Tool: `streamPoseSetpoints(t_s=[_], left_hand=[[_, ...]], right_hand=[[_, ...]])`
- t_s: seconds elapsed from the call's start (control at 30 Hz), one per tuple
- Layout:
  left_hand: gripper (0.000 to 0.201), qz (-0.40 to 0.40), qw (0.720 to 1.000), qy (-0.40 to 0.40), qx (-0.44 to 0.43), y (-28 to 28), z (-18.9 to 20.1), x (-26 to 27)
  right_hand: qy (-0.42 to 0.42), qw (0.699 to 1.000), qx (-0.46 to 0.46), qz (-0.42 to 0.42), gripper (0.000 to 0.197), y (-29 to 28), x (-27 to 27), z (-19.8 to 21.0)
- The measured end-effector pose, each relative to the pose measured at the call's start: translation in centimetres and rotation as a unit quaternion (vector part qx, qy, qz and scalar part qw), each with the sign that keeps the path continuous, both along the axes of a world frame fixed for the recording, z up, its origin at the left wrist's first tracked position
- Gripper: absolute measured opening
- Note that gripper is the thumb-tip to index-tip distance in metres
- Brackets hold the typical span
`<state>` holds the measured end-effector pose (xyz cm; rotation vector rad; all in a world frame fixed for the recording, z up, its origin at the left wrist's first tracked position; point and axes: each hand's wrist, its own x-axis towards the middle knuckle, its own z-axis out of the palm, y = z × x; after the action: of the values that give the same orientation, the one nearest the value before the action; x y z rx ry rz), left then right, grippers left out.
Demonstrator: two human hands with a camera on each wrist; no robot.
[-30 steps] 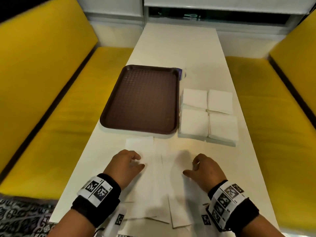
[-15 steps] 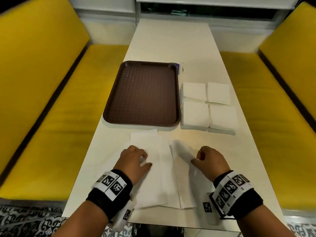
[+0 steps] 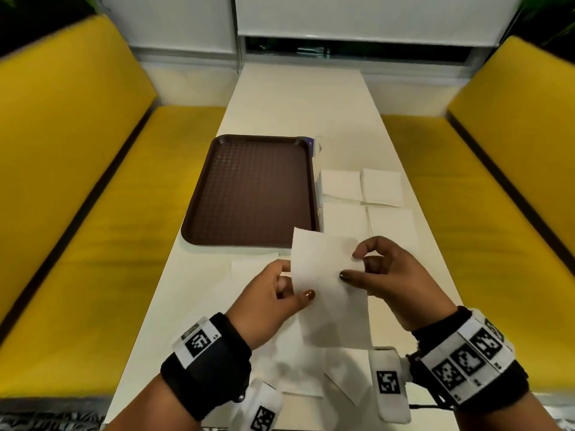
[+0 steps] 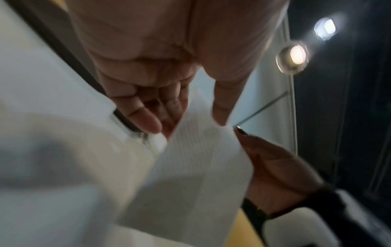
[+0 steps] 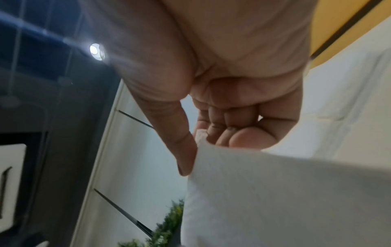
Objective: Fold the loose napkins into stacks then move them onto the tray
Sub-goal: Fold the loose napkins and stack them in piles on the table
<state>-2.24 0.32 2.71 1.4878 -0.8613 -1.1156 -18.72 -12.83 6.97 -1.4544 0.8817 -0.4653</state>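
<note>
left hand (image 3: pixel 273 298): pinches napkin (image 3: pixel 326 284) left edge, thumb on top | right hand (image 3: pixel 389 279): pinches right edge | napkin raised above surface (image 3: pixel 193 306) near edge

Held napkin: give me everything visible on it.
The held napkin is a white, thin, faintly textured paper sheet, a tall rectangle, lifted clear of the table and slightly tilted. The left hand pinches its left edge with the thumb on top; the right hand pinches its upper right edge. Its top corner overlaps the brown tray in the head view.
</note>
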Motion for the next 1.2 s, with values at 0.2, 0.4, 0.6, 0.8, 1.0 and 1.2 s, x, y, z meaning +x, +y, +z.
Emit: streamPoseSetpoints(t_s=[0.2, 0.4, 0.6, 0.8, 1.0, 1.2], left_hand=[[0.045, 0.091, 0.993, -0.029, -0.069, -0.4, 2.3, 1.3], [0.054, 0.094, 0.99, -0.061, -0.089, -0.4, 3.1, 2.3], [0.027, 0.074, 0.986, -0.126, -0.078, -0.3, 3.8, 2.9], [0.007, 0.064, 0.981, -0.16, -0.087, -0.6, 4.8, 3.7], [0.022, 0.063, 0.975, -0.19, -0.099, -1.0, 5.3, 4.1], [0.037, -0.022, 0.999, 0.003, -0.045, -1.0, 4.7, 3.1]], right_hand=[[-0.012, 0.999, -0.011, -0.033, 0.029, -0.1, 0.4, 0.9], [-0.015, 0.997, -0.074, 0.004, 0.023, 0.5, 1.6, 1.6], [0.022, 0.988, -0.153, -0.011, 0.019, 0.2, 2.0, 1.5], [0.036, 0.975, -0.22, -0.015, 0.008, 0.0, 2.0, 2.1], [0.005, 0.995, -0.097, 0.012, 0.02, -0.2, 2.3, 3.0], [-0.029, 0.999, 0.04, -0.014, 0.022, 0.5, 2.9, 2.9]])
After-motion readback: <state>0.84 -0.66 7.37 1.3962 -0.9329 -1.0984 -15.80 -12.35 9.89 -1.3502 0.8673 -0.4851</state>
